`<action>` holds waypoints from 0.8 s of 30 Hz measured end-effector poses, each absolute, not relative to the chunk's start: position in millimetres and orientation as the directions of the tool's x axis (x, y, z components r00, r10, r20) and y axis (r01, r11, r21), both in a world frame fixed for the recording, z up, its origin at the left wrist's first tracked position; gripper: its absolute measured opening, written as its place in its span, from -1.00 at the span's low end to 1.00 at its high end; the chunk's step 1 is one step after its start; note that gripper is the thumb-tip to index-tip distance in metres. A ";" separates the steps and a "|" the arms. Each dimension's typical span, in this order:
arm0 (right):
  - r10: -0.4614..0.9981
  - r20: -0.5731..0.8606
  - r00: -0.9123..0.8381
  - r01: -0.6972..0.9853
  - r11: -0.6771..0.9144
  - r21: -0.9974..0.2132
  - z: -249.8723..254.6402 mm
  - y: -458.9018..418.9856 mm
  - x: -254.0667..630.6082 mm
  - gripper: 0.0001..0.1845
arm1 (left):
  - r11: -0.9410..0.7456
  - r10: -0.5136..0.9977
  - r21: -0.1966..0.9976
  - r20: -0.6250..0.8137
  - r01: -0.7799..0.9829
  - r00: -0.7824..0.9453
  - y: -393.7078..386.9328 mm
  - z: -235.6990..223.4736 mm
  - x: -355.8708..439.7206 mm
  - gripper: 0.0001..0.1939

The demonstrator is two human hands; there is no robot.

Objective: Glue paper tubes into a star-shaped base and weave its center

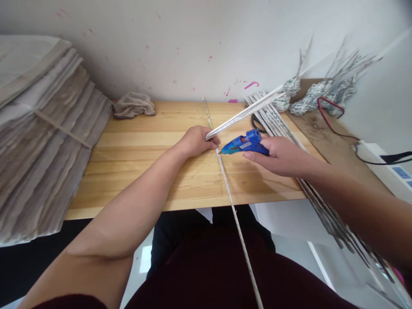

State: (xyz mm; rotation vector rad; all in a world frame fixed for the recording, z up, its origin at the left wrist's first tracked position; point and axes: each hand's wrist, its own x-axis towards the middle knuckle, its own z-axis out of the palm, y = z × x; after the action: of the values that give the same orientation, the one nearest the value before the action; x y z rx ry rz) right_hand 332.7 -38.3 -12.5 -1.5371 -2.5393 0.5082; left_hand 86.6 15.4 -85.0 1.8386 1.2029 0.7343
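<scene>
My right hand is closed round the handle of a blue hot glue gun, whose nozzle points left. The nozzle tip touches or nearly touches a long, thin rolled-paper stick, which lies across the bench and runs over its front edge towards my body. My left hand rests on the bench, fingers closed on a few white rolled-paper sticks that slant up to the right. Its fingertips also press at the long stick just beyond the nozzle.
Behind my right hand lies a bundle of paper sticks, partly covering black-handled scissors. Woven paper pieces stand at the back right, near a white power strip. A tall paper stack and a crumpled cloth are left.
</scene>
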 end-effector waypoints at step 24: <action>0.846 -0.084 -0.526 0.837 0.497 -0.231 -7.6 -35.5 329.7 -0.56 | -0.231 0.925 0.858 0.049 0.458 0.376 17.2 -86.8 86.4 -0.82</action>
State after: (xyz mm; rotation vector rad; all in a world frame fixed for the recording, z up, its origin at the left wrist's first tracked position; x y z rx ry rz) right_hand 329.7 -35.5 -7.6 -1.5091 -2.6829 0.3784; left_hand 86.4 17.2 -86.8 1.8423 1.2035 0.7436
